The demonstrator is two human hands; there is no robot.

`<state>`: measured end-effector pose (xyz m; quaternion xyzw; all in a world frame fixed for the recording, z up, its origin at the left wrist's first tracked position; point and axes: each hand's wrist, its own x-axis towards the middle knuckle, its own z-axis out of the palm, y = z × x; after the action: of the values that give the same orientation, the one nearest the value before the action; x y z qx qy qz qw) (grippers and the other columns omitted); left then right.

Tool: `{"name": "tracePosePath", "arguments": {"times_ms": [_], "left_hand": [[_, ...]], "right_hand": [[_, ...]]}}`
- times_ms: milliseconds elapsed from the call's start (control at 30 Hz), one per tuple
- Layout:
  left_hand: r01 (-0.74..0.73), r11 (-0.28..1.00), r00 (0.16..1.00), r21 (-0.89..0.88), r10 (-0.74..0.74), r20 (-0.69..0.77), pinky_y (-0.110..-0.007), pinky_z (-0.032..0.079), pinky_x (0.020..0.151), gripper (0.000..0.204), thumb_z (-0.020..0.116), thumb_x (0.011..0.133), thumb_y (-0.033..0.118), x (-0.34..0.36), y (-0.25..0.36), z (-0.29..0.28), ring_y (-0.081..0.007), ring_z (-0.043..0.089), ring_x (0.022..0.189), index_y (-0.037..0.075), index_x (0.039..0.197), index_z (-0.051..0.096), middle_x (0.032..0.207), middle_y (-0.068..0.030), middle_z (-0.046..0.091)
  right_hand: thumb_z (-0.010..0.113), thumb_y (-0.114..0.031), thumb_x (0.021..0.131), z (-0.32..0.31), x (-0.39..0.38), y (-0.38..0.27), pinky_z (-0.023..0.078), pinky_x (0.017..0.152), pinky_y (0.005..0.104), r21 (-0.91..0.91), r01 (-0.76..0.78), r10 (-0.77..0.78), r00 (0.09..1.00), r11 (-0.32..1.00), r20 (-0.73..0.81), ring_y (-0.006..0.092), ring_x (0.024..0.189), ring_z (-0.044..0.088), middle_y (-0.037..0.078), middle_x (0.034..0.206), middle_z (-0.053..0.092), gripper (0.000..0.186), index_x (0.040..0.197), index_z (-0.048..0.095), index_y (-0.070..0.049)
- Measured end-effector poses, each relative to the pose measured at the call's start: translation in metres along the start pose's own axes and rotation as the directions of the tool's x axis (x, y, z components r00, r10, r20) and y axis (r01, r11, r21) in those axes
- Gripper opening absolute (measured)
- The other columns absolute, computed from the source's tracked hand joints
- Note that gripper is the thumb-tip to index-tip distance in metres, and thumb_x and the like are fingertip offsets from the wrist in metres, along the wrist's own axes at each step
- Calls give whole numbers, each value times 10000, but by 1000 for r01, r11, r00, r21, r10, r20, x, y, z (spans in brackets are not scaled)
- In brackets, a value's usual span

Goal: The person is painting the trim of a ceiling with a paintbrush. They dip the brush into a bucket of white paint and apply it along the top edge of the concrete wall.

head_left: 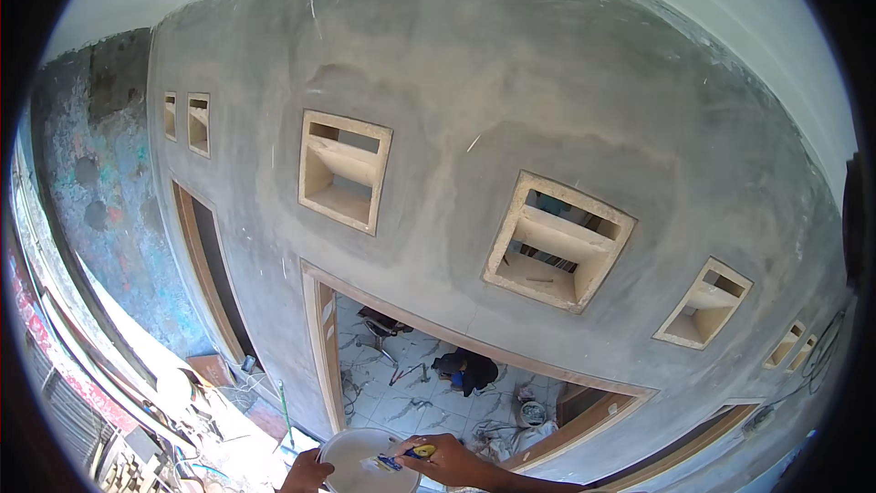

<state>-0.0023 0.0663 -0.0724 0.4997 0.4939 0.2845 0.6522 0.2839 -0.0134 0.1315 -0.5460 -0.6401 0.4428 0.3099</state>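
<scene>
My left hand (pixel 310 471) grips the left rim of a white bucket (pixel 351 445) with pale liquid inside, low in the head view. My right hand (pixel 438 459) is closed on a small paintbrush (pixel 420 450) with a yellow and blue handle, held over the bucket's right side with its head down toward the inside. Whether the bristles touch the liquid I cannot tell.
A grey plastered wall (pixel 411 64) with cream vent openings (pixel 345 169) fills the view. Below, a wide doorway (pixel 319 329) shows a tiled floor, tools and a crouching person in dark clothing (pixel 465 367). Cluttered debris (pixel 128 466) lies at lower left; cables (pixel 817 351) hang at right.
</scene>
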Motion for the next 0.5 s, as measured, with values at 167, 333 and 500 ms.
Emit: {"name": "tracePosePath", "arguments": {"times_ms": [167,333,500], "left_hand": [[119,974,988,193,-96,-122,-342,498,585,362,615,749,133,-45,49,11,-189,610,620,-75,1042,659,766,-142,664],[57,964,996,258,-36,-87,-376,520,789,412,617,765,152,-34,41,13,-273,661,844,-83,1103,638,929,-209,689],[22,987,995,157,-8,-95,-344,499,825,354,606,776,53,-38,31,17,-222,632,904,-49,1113,640,993,-160,676]], "right_hand": [[642,-235,968,26,20,7,519,838,389,-172,223,-196,967,959,162,379,942,652,198,1044,659,257,1038,679,9],[695,-154,927,36,27,26,526,776,338,-146,114,-99,990,983,105,221,851,684,143,943,688,170,981,692,7],[664,-190,936,42,37,21,546,777,384,-210,135,-112,986,968,121,331,876,708,192,960,695,220,1032,695,5]]}}
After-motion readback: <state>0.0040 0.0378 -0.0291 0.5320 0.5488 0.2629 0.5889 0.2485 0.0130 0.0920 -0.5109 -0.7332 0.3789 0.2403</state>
